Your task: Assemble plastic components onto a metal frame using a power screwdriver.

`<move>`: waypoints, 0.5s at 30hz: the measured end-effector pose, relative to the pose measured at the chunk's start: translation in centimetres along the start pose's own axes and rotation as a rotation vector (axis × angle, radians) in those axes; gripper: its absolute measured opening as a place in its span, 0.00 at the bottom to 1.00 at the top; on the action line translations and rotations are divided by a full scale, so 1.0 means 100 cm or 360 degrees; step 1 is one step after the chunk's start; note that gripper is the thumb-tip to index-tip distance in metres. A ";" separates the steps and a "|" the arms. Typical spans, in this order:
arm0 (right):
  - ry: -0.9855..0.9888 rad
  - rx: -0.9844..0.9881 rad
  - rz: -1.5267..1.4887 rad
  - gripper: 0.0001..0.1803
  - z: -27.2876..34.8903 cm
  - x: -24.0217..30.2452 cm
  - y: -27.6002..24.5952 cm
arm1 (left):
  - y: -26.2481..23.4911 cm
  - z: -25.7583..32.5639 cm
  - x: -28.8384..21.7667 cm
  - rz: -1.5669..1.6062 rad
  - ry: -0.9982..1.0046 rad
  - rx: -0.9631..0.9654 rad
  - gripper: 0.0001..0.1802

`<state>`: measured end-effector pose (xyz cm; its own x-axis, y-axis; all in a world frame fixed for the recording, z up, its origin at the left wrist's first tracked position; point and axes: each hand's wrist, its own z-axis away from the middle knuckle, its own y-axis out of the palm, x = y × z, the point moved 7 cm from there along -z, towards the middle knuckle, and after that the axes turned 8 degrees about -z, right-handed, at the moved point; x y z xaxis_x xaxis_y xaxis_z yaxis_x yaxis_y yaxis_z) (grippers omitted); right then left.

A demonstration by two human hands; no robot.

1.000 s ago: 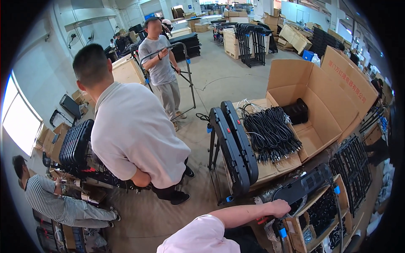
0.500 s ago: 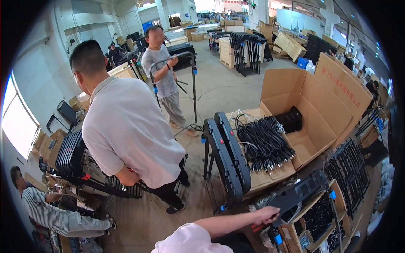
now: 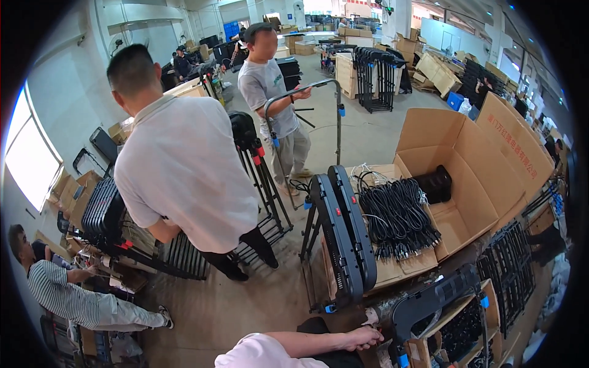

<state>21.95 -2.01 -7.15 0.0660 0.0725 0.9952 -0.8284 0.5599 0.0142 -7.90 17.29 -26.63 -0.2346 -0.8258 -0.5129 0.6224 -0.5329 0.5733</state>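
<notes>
My left hand [image 3: 364, 337] reaches in from the lower edge, its forearm in a pink sleeve. Its fingers are closed, and a bit of red shows at the fingertips; what they hold, if anything, I cannot make out. Just right of it stands a black frame with a curved plastic panel [image 3: 437, 295] and blue clips on its legs. The hand appears apart from the panel. My right hand is not in view.
Two black panelled frames [image 3: 343, 233] stand ahead, beside a carton [image 3: 457, 147] and a bundle of black cables [image 3: 399, 214]. Boxes of small black parts [image 3: 463, 331] lie right. A co-worker [image 3: 184, 165] bends over black frames at left; another [image 3: 270, 92] holds a tubular frame [image 3: 337, 122].
My left hand has drawn left and down, away from the panel's edge. The standing co-worker with the tubular frame and the bent co-worker have shifted; the view has turned slightly.
</notes>
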 end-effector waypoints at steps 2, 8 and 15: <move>-0.0030 0.0036 0.0693 0.21 0.012 0.030 0.029 | 0.005 -0.001 0.001 -0.0059 -0.0022 0.0016 0.10; 0.0379 -0.0823 -0.0697 0.24 0.031 0.097 0.107 | -0.011 -0.025 0.006 -0.0378 0.0103 -0.0008 0.21; -0.0197 -0.0771 -0.0250 0.33 0.020 0.030 0.086 | -0.021 -0.036 -0.035 -0.0090 0.0283 0.0056 0.28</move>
<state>13.93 1.35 -3.85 0.0785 -0.1248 0.9891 -0.4597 0.8758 0.1470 -5.69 21.94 -28.38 -0.1307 -0.7502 -0.6481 0.5850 -0.5862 0.5606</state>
